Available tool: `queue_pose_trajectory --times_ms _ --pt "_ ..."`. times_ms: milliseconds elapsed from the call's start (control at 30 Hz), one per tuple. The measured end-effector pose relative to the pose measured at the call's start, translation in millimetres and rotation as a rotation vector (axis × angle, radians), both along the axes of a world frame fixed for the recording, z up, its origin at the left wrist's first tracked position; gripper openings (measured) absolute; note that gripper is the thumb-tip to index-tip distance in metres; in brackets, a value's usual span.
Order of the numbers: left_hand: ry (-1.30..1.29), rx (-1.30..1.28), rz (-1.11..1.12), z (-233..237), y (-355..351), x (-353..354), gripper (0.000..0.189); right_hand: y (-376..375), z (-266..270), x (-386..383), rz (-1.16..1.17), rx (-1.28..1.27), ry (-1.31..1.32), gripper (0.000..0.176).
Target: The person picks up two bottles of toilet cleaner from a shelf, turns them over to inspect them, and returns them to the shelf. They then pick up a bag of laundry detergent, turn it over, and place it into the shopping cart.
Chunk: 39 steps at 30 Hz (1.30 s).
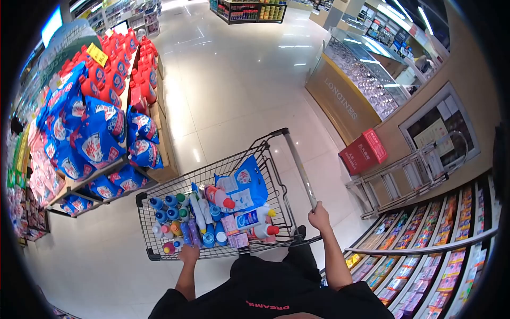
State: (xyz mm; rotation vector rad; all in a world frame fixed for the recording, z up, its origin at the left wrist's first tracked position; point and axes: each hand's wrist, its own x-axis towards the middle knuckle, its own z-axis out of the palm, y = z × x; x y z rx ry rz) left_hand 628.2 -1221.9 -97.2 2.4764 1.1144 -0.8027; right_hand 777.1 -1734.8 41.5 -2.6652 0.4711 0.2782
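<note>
A wire shopping cart stands in front of me, holding several bottles with blue caps, a blue bag, a pink bottle with a red cap, a white bottle with a yellow cap and pink packs. My right hand is closed round the end of the cart's handle bar. At the cart's near side, my left hand is by the rim, next to purple packs; its fingers are too small to make out.
Shelves with blue detergent bags and red bottles stand at the left. A glass display counter, a red box and a folded metal ladder are at the right. Product racks fill the lower right.
</note>
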Motion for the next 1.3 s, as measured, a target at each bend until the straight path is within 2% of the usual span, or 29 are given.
queue_pose_trajectory --times_ms 33,100,167,200,267,300,367,400,467,533,567,600,633,667,700,767,800,867,933,967,1000,1033,1100,1167,1200,1233,1300 --pt "-0.004 0.012 -0.006 -3.2 -1.4 -0.8 0.064 2.7 -2.0 0.6 0.027 -0.002 -0.01 0.028" --pt "-0.193 0.027 0.136 -5.1 -8.1 1.5 0.061 3.1 -14.4 -1.6 0.096 -0.012 -0.05 0.026" --pt "-0.25 0.04 0.163 5.1 -26.1 7.6 0.058 15.2 -5.0 -1.8 0.051 0.364 0.063 0.028" --pt "-0.447 0.071 0.079 1.0 -32.9 10.3 0.056 20.2 -12.0 -1.5 0.07 0.431 0.048 0.03" --pt "-0.836 0.118 -0.095 28.4 -66.5 24.8 0.052 31.0 -17.5 -0.2 0.092 0.486 0.076 0.03" --pt "-0.838 0.115 -0.099 46.5 -87.2 38.7 0.052 34.0 -20.8 0.2 0.118 0.534 0.105 0.031" --pt "-1.007 0.001 -0.078 73.2 -127.7 67.6 0.053 38.3 -36.2 0.4 0.254 0.509 0.099 0.032" --pt "-1.007 0.007 -0.071 87.5 -151.9 84.9 0.053 43.8 -29.2 3.9 0.285 0.564 0.156 0.034" --pt "-1.147 -0.143 -0.044 109.3 -199.8 117.7 0.053 48.4 -20.2 5.7 0.33 0.631 0.22 0.037" --pt "-1.173 -0.241 -0.069 120.3 -241.2 152.5 0.061 46.0 -24.1 12.2 0.651 0.574 0.232 0.042" --pt "-1.191 -0.304 -0.039 135.8 -267.3 166.0 0.064 38.7 -23.3 17.2 0.671 0.588 0.238 0.042" --pt "-1.183 -0.284 -0.023 139.4 -285.9 175.5 0.064 26.6 -21.7 22.8 0.874 0.694 0.268 0.042" --pt "-1.128 -0.047 -0.014 142.1 -304.3 187.3 0.065 11.6 -18.1 31.6 1.078 0.794 0.293 0.042" --pt "-1.062 0.188 -0.005 141.5 -326.3 195.2 0.065 -14.2 -20.5 42.1 1.168 0.701 0.352 0.036" --pt "-1.057 0.199 0.005 135.3 -337.3 198.0 0.065 -38.8 -20.1 49.8 1.181 0.706 0.358 0.036" --pt "-0.806 0.413 -0.006 121.9 -348.8 204.2 0.073 -96.3 -18.4 68.5 1.004 0.594 0.295 0.038" --pt "-0.697 0.333 -0.014 137.6 -356.1 204.1 0.075 -124.8 -21.3 80.4 1.011 0.581 0.296 0.038" --pt "-0.743 0.346 -0.008 130.3 -347.3 197.6 0.062 -178.6 -40.1 90.7 0.674 0.47 0.311 0.04" --pt "-0.788 0.314 0.018 126.5 -337.1 197.6 0.057 -220.8 -54.9 109.5 0.596 0.447 0.342 0.044" --pt "-0.758 0.263 0.095 124.8 -331.7 198.3 0.047 -231.8 -60.0 117.9 0.566 0.43 0.375 0.045" --pt "-0.727 0.21 0.169 122.3 -325.2 197.9 0.039 -235.1 -64.8 126.9 0.571 0.428 0.381 0.045" --pt "-0.722 0.208 0.171 112.4 -308.4 193.6 0.039 -232.4 -69.3 137.7 0.613 0.397 0.354 0.046" --pt "-0.825 -0.057 0.295 84.7 -287.3 191.3 0.033 -219.8 -64.8 160.7 0.69 0.392 0.31 0.046" --pt "-0.801 -0.115 0.396 124.7 -302.4 196.7 0.031 -193.2 -55.3 179.8 0.747 0.459 0.339 0.044" --pt "-0.801 -0.184 0.405 115.1 -292.7 197.5 0.03 -180.2 -36.7 188.8 0.874 0.439 0.296 0.043" --pt "-0.794 -0.256 0.404 101.1 -278.4 190.8 0.028 -170.3 -24.0 192.8 0.859 0.481 0.308 0.042" --pt "-0.909 -0.492 0.614 89.1 -266.4 188.6 0.03 -152.5 -39.6 203.1 0.967 0.509 0.296 0.04"
